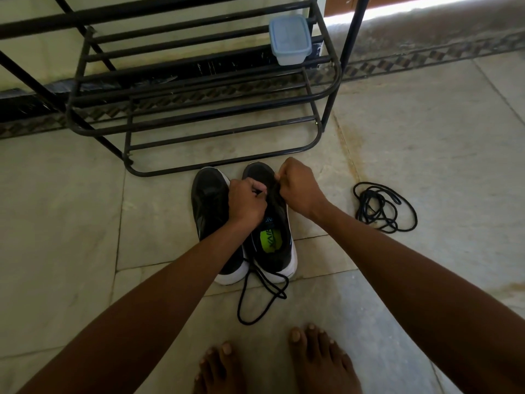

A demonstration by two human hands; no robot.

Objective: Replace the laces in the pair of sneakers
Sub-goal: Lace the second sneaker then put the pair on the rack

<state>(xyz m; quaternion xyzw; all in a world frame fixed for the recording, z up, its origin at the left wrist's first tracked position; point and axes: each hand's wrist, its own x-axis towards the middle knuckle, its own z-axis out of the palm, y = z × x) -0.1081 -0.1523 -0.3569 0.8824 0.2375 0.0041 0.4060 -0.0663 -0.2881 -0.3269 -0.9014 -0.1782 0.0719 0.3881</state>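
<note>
- Your left hand (246, 201) sits at the centre of the frame with its fingers curled in over the lacing zone of the right-hand sneaker (272, 223). It appears to pinch a short stretch of black lace at its fingertips, though the strand itself is too small and dark to make out cleanly.
- Your right hand (298, 186) is just beside it, to the right and slightly higher in the frame. Its fingers are also curled tight, seemingly pinching lace or the eyelet edge near the front of the same shoe. What exactly it grips is hidden by the knuckles.
- The two hands nearly touch across the tongue, so the work lies between them rather than off to either side.
- That sneaker's long axis runs up and down the frame, toe toward the shoe rack (199, 109) at the top, heel toward your bare feet (270, 365) at the bottom. The eyelet rows follow this same line, so threading should run along it, probably toward the heel.
- The left-hand sneaker (210, 206) lies parallel and touching, partly under your left forearm. Your left hand is the nearer one when you turn to it.
- A loose lace tail (261, 297) trails from between the heels, looping down onto the floor (426, 137) toward your feet.
- A coiled lace (383, 207) lies on the floor at centre right, well apart from the shoes. Your right hand is the nearer one to it.
- A lidded plastic container (289, 39) rests on the rack at the upper middle.
</note>
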